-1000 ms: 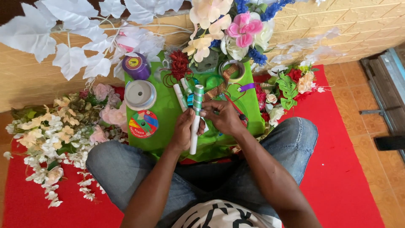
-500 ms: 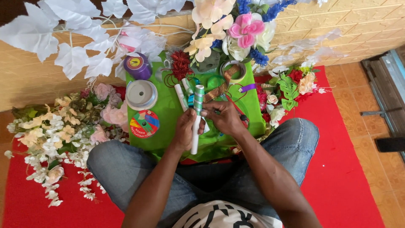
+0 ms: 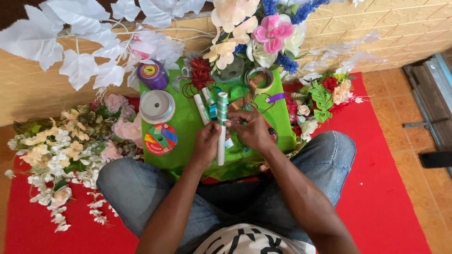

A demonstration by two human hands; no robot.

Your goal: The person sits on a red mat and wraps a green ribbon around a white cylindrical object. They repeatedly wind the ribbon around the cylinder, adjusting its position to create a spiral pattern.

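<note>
Left hand [image 3: 205, 143] grips long white plastic tube [image 3: 221, 136] at frame centre, over green cloth [image 3: 188, 127]. Right hand [image 3: 252, 129] pinches green ribbon [image 3: 222, 101] near tube top. Best way, likely: hold tube steady, pull ribbon tight, wrap neat.

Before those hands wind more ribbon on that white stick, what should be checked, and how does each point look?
1. Stick held firmly: ok. The left hand grips the white stick at its middle.
2. Ribbon under control: ok. The right hand pinches the green ribbon wound near the stick's top.
3. Ribbon lying flat, no twist: cannot tell, too small.
4. Spare ribbon within reach: ok. The purple spool and the grey spool sit on the green cloth.
5. Flowers out of the way: ok. The white flowers lie off to the left.
</note>
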